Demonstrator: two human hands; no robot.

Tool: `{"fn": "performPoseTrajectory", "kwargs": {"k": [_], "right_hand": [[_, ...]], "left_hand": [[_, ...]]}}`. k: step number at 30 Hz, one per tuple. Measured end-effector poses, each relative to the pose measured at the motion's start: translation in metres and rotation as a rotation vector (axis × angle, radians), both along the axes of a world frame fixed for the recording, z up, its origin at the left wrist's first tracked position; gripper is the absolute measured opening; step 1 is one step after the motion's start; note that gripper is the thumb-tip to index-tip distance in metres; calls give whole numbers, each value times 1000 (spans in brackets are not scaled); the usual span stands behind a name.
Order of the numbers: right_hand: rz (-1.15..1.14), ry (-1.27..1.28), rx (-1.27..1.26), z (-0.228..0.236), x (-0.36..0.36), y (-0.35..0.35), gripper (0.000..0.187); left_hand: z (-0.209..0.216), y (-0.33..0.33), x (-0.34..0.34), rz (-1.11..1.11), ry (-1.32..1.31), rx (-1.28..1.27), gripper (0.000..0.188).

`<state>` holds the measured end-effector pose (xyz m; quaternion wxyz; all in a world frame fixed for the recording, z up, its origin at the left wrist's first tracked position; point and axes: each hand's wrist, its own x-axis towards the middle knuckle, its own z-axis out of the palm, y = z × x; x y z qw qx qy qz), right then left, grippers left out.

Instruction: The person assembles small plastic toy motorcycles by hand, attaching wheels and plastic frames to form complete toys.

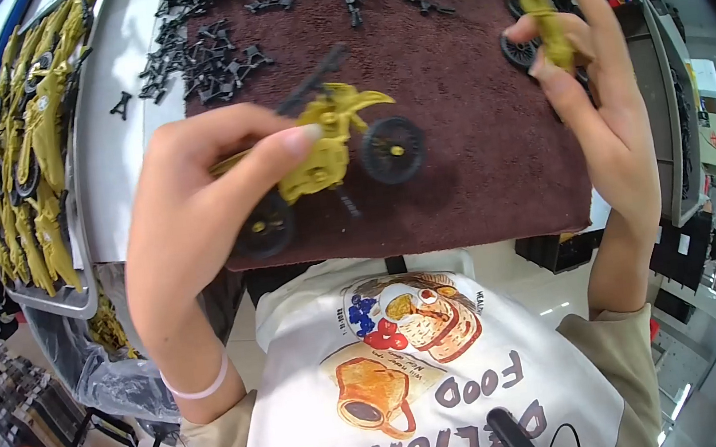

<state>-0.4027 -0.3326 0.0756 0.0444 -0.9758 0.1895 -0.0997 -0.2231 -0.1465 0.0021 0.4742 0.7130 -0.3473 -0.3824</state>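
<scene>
Above the brown cloth (496, 180), my left hand (201, 185) is closed around a yellow toy motorcycle (327, 151). Its black front wheel (394, 150) points right, and the rear wheel (267, 226) shows below my fingers. A dark handlebar-like bar sticks up from the toy, somewhat blurred. Off to the right, my right hand (596, 87) pinches a small yellow plastic part (545, 13) between thumb and fingers, with the index finger stretched upward. That part is blurred, so its exact kind is unclear. Loose black wheels (521, 51) lie just behind this hand.
Small black plastic parts (217, 62) lie in heaps along the cloth's far left and far edge. At the left a grey tray (85, 257) holds several yellow motorcycles (37, 156). Grey bins (669, 96) stand at the right edge. Below the tray hangs clear plastic bagging (128, 390).
</scene>
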Motion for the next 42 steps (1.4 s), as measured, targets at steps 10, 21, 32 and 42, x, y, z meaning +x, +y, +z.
{"fn": "performPoseTrajectory", "kwargs": {"k": [10,21,32,42], "right_hand": [[16,-649,1050,-55,-49,-29,77],[-343,-887,1343,-46,9,31,62],[-171,-790,1480,-65,4,33,64],[-25,-464,1010,-75,-8,27,34]], "left_hand": [[-3,-37,-27,-215,-702,-44,20],[3,-26,-48,10,-570,-424,61],[-18,-18,-43,9,-868,-441,55],[-23,-3,-33,-106,-791,-292,52]]}}
